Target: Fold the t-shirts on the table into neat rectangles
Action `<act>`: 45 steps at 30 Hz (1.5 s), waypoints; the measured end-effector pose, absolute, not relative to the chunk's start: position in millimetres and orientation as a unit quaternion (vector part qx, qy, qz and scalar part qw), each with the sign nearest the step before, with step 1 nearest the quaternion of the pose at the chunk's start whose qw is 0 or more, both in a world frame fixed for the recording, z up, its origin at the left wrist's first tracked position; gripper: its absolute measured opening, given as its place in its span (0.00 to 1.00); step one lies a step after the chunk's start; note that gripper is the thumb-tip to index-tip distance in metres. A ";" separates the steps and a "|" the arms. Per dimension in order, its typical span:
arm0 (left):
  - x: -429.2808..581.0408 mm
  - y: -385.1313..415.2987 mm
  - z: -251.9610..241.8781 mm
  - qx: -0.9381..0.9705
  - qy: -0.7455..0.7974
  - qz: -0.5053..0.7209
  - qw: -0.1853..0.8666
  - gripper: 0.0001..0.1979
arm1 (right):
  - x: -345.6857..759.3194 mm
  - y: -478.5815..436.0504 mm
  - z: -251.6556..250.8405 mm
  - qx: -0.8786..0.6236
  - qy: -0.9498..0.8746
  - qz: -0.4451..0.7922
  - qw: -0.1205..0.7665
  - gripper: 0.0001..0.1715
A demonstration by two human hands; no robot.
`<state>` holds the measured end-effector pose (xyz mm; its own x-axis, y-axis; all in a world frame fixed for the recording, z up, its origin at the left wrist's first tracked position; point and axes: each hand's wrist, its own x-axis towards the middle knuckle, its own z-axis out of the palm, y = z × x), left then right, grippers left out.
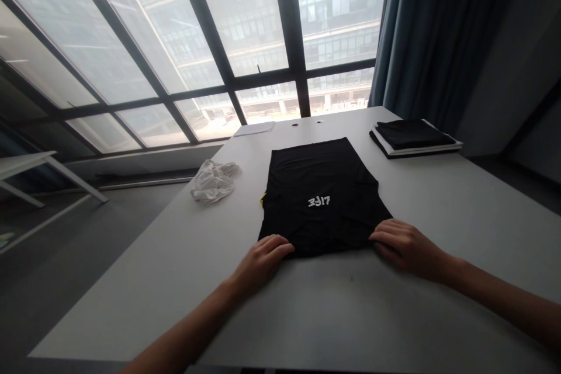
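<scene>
A black T-shirt (322, 178) lies spread on the white table with its white lettering upside down to me. Its near edge runs between my two hands. My left hand (265, 256) pinches the near left corner, fingers on top and thumb hidden below. At the near right corner, my right hand (401, 245) is closed on the cloth in the same way. A small bit of yellow (262, 199) peeks out from under the shirt's left side.
A crumpled white cloth (214, 181) sits near the table's left edge. At the back right is a stack of folded black and white clothes (414, 135). White sheets (255, 128) lie at the far left corner of the table (175, 298). Beyond are windows and a blue curtain (432, 41).
</scene>
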<state>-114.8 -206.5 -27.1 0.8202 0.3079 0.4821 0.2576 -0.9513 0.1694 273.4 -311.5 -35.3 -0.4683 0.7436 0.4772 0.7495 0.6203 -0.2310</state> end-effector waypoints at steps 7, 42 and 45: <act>-114.1 -195.6 -19.9 0.952 0.178 0.243 0.060 0.21 | 256.3 -308.8 -24.9 -0.585 -0.760 0.041 0.279 0.16; -135.0 -88.5 -6.5 0.802 0.528 0.125 0.251 0.22 | 338.8 -199.4 -17.1 -0.668 -0.689 0.207 0.188 0.22; -132.9 -88.7 -0.8 0.806 0.508 0.130 0.275 0.22 | 339.2 -200.4 -16.5 -0.654 -0.703 0.219 0.171 0.20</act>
